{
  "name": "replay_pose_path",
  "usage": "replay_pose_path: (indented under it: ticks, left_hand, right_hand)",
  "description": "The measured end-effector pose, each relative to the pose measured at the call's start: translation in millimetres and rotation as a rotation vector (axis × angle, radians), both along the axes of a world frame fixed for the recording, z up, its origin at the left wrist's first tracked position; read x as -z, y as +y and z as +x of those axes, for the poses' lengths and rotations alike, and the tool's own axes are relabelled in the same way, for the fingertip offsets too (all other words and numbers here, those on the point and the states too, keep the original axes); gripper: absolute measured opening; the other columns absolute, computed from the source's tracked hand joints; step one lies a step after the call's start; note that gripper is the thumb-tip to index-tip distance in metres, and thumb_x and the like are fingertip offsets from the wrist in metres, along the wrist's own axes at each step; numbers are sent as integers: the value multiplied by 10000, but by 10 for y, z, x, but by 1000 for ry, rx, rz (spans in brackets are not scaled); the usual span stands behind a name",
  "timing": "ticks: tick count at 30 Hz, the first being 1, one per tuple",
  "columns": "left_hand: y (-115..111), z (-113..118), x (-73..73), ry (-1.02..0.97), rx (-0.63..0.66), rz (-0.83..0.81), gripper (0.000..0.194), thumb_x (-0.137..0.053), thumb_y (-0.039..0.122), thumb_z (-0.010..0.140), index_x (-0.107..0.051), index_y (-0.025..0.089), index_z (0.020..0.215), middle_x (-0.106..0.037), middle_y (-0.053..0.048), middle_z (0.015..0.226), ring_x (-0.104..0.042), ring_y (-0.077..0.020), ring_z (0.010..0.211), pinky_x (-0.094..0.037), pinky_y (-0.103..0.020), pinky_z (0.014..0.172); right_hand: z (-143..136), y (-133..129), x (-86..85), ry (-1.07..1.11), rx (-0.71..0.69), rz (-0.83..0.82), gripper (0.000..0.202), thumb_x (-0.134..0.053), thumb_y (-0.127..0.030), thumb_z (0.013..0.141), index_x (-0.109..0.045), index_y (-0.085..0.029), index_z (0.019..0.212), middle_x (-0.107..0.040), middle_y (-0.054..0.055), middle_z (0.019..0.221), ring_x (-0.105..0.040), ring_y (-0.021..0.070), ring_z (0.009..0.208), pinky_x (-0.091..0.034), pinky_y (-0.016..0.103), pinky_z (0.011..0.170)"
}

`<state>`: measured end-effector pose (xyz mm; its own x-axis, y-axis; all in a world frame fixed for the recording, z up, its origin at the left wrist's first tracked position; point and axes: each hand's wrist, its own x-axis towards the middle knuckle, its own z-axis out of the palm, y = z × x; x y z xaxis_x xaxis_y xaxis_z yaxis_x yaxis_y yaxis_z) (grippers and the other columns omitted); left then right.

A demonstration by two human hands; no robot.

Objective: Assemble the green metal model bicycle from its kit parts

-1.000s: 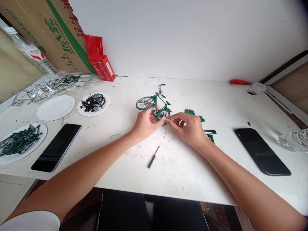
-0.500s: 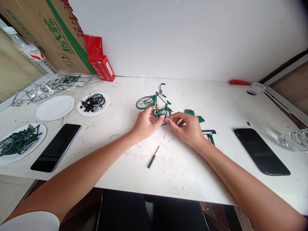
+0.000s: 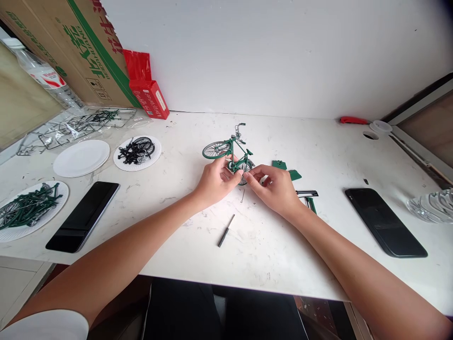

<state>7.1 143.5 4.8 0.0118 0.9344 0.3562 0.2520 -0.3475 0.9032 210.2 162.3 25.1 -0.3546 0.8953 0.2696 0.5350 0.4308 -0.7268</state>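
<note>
A small green model bicycle [image 3: 234, 147] is tilted above the middle of the table, its handlebar upward and its front wheel to the left. My left hand [image 3: 218, 181] is closed around its lower frame near the rear wheel. At the rear wheel's right side, my right hand [image 3: 272, 185] has thumb and index finger pinched against the wheel; whether a tiny part is between them is too small to tell. Below the hands lie a thin metal pin [image 3: 242, 196] and a small screwdriver [image 3: 225, 231] with a dark handle.
Green pieces [image 3: 294, 175] lie right of my right hand. Phones rest at left [image 3: 83, 216] and right [image 3: 385, 222]. Paper plates hold black parts [image 3: 136, 150] and green parts [image 3: 30, 208]. A red box [image 3: 150, 99] stands against the back wall; a red tool [image 3: 354, 120] lies back right.
The bicycle has shifted very slightly to the right, its front wheel with it. Both hands keep nearly the same grip and place.
</note>
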Motion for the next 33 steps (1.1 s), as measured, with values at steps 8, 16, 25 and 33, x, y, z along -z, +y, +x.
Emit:
replay_pose_path:
  ticks: [8,16,25,33]
  left_hand:
    - [5,-2,31,-30,35,0,315,-761,310,934,-605,190,1180,-776,-75,1054,-721,-114,712,-586,-234,677]
    - [4,-3,54,-41,58,2,310,-761,344,940,-623,198,1177,-777,-81,1095,-726,-120,748,-588,-234,683]
    - [18,-3,89,-22,48,26,317,-759,338,939,-617,200,1187,-773,-76,1100,-713,-107,736,-575,-217,666]
    - [3,-8,67,-18,44,2,319,-760,348,937,-610,208,1181,-771,-75,1098,-717,-115,732,-587,-237,682]
  right_hand:
    - [5,11,27,16,13,4,354,-663,-515,1014,-761,-212,860,-751,35,782,-627,163,665,-478,302,610]
    - [4,18,30,15,26,0,468,-609,-597,1040,-713,-207,802,-696,17,712,-538,137,585,-425,308,603]
    - [21,24,20,12,19,-26,504,-588,-618,1040,-708,-204,780,-699,22,710,-517,134,573,-402,310,577]
    - [30,38,34,10,-8,-36,546,-561,-680,1036,-703,-209,799,-706,34,723,-519,147,578,-425,320,584]
